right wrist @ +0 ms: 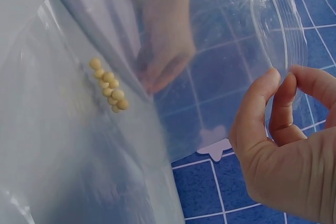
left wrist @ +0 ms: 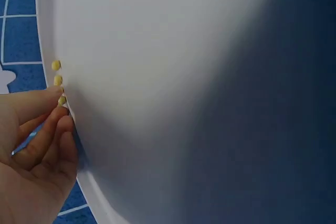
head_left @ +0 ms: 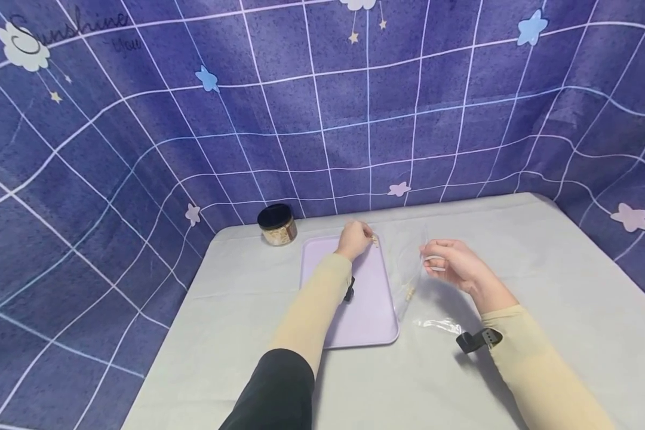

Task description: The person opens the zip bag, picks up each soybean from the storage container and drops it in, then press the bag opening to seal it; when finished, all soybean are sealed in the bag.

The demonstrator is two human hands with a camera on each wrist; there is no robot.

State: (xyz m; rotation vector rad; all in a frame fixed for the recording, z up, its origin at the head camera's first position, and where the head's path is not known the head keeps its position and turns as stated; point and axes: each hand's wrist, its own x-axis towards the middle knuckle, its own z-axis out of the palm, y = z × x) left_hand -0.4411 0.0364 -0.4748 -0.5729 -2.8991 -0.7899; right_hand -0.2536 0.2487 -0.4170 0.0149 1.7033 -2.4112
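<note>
My left hand (head_left: 353, 240) is at the far right corner of a lilac tray (head_left: 362, 322). Thumb and finger pinch a yellow soybean (left wrist: 62, 99) there, and a few more soybeans (left wrist: 56, 65) lie in a row along the rim. To the right of the tray, my right hand (head_left: 454, 263) pinches the zip edge of a clear zip bag (right wrist: 226, 40) between thumb and fingertips, holding it upright. A small cluster of soybeans (right wrist: 110, 85) sits inside the bag, low down. Through the clear plastic the left hand shows in the right wrist view.
A jar (head_left: 278, 227) with a black lid and pale contents stands behind the tray's left corner. More clear plastic (head_left: 442, 325) lies on the white-covered table (head_left: 236, 340) below the right hand. A blue gridded curtain (head_left: 338, 113) hangs behind the table and at its sides.
</note>
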